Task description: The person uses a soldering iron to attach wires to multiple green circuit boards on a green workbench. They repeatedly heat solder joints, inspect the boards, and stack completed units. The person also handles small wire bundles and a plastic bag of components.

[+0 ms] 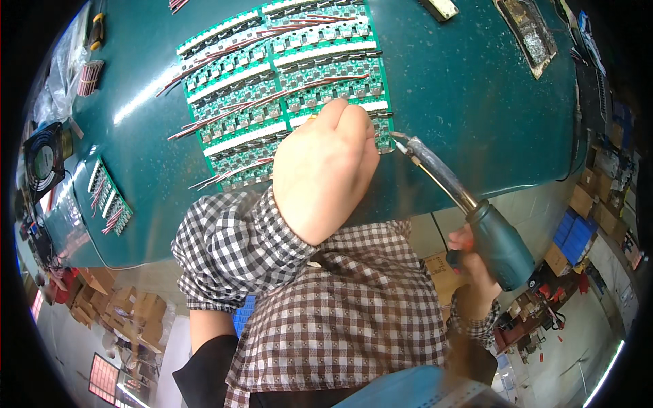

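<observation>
My left hand [326,163] is curled over the near right part of a green circuit board panel [279,102], its fingers bent inward. Whatever they pinch is hidden beneath the hand. My right hand [478,268] grips a soldering iron [503,245] by its thick dark green handle. A thin tube runs along the iron's metal shaft, and the tip points at the panel's near right corner, close to my left fingers. Bundles of red, white and dark wires [272,95] lie in rows across the panel, between white connector strips and small components.
A smaller green board with wires [109,197] lies at the left, near a black fan [46,158]. A wire bundle [89,77] and a yellow-black screwdriver [97,31] are farther back. At the far right sits a worn metal tray with solder residue [527,37]. The table edge runs before me.
</observation>
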The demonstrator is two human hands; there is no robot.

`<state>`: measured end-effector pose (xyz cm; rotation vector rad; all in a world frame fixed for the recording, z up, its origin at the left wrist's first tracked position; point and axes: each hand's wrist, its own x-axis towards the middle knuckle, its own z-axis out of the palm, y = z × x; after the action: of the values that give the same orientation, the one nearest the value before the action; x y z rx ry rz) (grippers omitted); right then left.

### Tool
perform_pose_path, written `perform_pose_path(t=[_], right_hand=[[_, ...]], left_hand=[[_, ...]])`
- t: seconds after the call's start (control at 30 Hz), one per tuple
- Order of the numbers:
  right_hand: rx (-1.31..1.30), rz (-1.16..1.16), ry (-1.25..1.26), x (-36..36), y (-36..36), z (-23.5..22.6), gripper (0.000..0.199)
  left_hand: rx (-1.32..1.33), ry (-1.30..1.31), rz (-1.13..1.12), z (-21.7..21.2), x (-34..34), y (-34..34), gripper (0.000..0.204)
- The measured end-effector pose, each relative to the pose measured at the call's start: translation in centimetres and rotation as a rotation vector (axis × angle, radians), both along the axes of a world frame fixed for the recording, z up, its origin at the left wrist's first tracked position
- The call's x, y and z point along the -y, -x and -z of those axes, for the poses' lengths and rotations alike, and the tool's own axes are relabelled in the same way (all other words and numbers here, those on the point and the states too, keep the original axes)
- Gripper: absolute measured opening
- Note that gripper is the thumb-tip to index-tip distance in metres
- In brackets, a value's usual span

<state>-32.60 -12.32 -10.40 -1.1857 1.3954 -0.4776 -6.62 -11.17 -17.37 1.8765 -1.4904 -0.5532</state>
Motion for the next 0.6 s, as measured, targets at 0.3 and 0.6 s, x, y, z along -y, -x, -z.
perform_pose_path(t=[0.3, 0.6], right_hand=[[-0.029, -0.114, 0.13, 0.1, 0.2, 0.5, 0.062], [-0.064, -0.086, 0.071, -0.3, 0.7, 0.7, 0.068]], left_hand=[[0.017, 0.026, -0.017, 0.3, 0.0, 0.3, 0.012], [0.009, 0.022, -0.024, 0.3, -0.1, 0.4, 0.013]])
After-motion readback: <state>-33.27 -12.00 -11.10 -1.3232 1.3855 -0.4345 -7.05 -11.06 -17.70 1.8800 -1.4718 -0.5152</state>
